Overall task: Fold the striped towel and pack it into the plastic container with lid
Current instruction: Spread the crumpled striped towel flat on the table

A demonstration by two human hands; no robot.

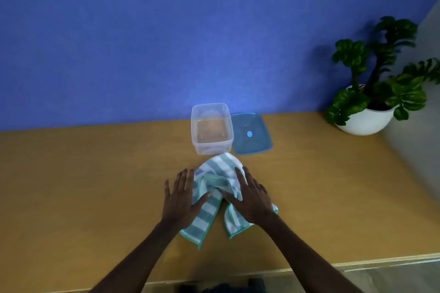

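A teal and white striped towel lies crumpled in a loose heap on the wooden table, two of its ends trailing toward me. My left hand rests flat on the towel's left side, fingers spread. My right hand lies flat on the right side, fingers apart as well. Just beyond the towel stands the clear plastic container, open and holding nothing. Its blue lid lies flat on the table, touching the container's right side.
A potted plant in a white bowl stands at the back right corner. The wooden table meets a blue wall behind. The table's front edge runs close to me.
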